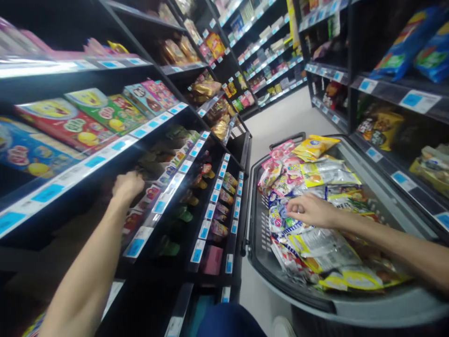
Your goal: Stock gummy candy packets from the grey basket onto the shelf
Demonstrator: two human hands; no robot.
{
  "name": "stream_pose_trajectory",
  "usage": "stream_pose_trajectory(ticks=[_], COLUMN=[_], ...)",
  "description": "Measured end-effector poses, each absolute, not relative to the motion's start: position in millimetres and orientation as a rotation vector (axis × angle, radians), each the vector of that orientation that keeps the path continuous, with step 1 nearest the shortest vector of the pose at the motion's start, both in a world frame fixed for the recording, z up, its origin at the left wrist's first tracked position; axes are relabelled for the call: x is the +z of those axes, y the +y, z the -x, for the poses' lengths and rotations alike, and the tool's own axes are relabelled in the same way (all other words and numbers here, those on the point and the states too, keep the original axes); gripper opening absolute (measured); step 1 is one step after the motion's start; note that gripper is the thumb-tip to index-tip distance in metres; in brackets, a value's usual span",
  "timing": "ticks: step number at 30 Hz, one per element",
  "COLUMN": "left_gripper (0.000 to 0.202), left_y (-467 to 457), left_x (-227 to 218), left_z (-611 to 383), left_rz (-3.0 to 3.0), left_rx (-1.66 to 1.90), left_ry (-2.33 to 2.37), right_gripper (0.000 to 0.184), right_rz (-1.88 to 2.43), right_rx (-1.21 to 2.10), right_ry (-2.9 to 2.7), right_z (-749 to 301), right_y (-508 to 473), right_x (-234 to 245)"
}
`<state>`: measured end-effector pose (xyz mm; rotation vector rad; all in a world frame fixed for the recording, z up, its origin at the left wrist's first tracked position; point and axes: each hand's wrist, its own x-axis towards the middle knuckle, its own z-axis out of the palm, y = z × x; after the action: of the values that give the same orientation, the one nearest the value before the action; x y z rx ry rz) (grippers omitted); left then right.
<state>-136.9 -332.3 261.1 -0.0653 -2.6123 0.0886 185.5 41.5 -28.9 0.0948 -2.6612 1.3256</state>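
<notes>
My left hand [126, 186] reaches into a black store shelf [164, 199] at the left, fingers curled in among small snack packets [149, 194]; what they hold is hidden. My right hand [310, 209] lies over a heap of snack bags in a grey shopping basket [256, 234], fingertips pressed together on a blue and white packet [278, 217]. Pink candy bags [280, 161] and yellow bags [315, 146] lie further back in the basket.
Shelves with blue price tags [135, 245] run down the left side, with flat candy boxes [91, 119] on an upper tier. More shelving [393, 89] stands at the right with chip bags. A pale floor aisle [287, 117] leads back. My knee [229, 320] shows below.
</notes>
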Motion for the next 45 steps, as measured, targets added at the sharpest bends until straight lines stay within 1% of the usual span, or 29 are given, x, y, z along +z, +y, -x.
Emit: stream_pose_trajectory(ticks=[2, 4, 6, 8, 10, 12, 14, 16, 18, 20, 21, 22, 23, 25, 26, 28, 30, 32, 34, 37, 39, 41, 43, 45], left_gripper=[0.025, 0.031, 0.034, 0.033, 0.037, 0.041, 0.041, 0.038, 0.036, 0.037, 0.038, 0.039, 0.039, 0.037, 0.035, 0.031, 0.026, 0.023, 0.026, 0.028, 0.02, 0.017, 0.02, 0.026], left_y=[-304, -268, -227, -183, -142, -106, -80, -65, -63, -71, -77, -84, -91, -103, -106, -105, -98, -88, -80, -75, -74, -73, -72, -71], left_x=[260, 249, 227, 194, 153, 109, 69, 38, 24, 26, 33, 42, 52, 69, 73, 72, 57, 38, 21, 6, 1, -4, -6, -6], left_z=[119, 93, 61, 29, 4, -10, -14, -12, -6, 0, 3, 5, 6, 5, 2, -4, -11, -17, -21, -21, -19, -15, -13, -15], left_rz=[0.086, 0.245, 0.487, 0.833, 1.189, 1.445, 1.544, 1.522, 1.455, 1.388, 1.377, 1.394, 1.446, 1.626, 1.732, 1.905, 1.978, 1.945, 1.809, 1.514, 1.328, 1.188, 1.099, 1.042], left_rx=[0.207, 0.269, 0.249, 0.157, 0.038, 0.012, 0.047, 0.072, 0.069, 0.026, -0.034, -0.134, -0.272, -0.626, -0.813, -1.182, -1.533, -1.834, -2.065, -2.317, -2.461, -2.596, -2.709, -2.78], left_ry=[-2.535, -2.411, -2.302, -2.316, -2.382, -2.495, -2.626, -2.709, -2.739, -2.725, -2.682, -2.606, -2.495, -2.2, -2.045, -1.783, -1.632, -1.608, -1.67, -1.768, -1.778, -1.758, -1.732, -1.725], right_gripper=[0.017, 0.015, 0.013, 0.011, 0.011, 0.011, 0.01, 0.008, 0.008, 0.008, 0.01, 0.015, 0.024, 0.047, 0.057, 0.069, 0.068, 0.066, 0.071, 0.076, 0.088, 0.108, 0.125, 0.132], right_rz=[-0.107, -0.121, -0.13, -0.127, -0.111, -0.098, -0.098, -0.074, -0.017, 0.055, 0.127, 0.229, 0.345, 0.537, 0.569, 0.478, 0.342, 0.314, 0.417, 0.587, 0.698, 0.827, 0.908, 0.955], right_rx=[1.268, 1.202, 1.142, 1.102, 1.077, 1.049, 1.036, 1.072, 1.139, 1.213, 1.342, 1.555, 1.83, 2.358, 2.518, 2.645, 2.647, 2.577, 2.472, 2.348, 2.256, 2.115, 1.988, 1.918], right_ry=[-2.733, -2.795, -2.832, -2.857, -2.881, -2.897, -2.9, -2.892, -2.876, -2.854, -2.8, -2.691, -2.512, -1.977, -1.728, -1.507, -1.543, -1.636, -1.647, -1.605, -1.659, -1.806, -1.97, -2.069], right_z=[-187, -188, -188, -189, -190, -192, -194, -195, -194, -191, -190, -189, -189, -190, -192, -194, -196, -197, -197, -197, -196, -192, -188, -185], right_y=[41, 40, 41, 41, 43, 44, 45, 46, 45, 44, 43, 43, 43, 44, 44, 45, 44, 40, 36, 34, 37, 42, 48, 55], right_x=[-26, -24, -24, -26, -27, -27, -27, -27, -28, -28, -27, -25, -21, -11, -6, 3, 6, 4, 0, -5, -10, -15, -21, -29])
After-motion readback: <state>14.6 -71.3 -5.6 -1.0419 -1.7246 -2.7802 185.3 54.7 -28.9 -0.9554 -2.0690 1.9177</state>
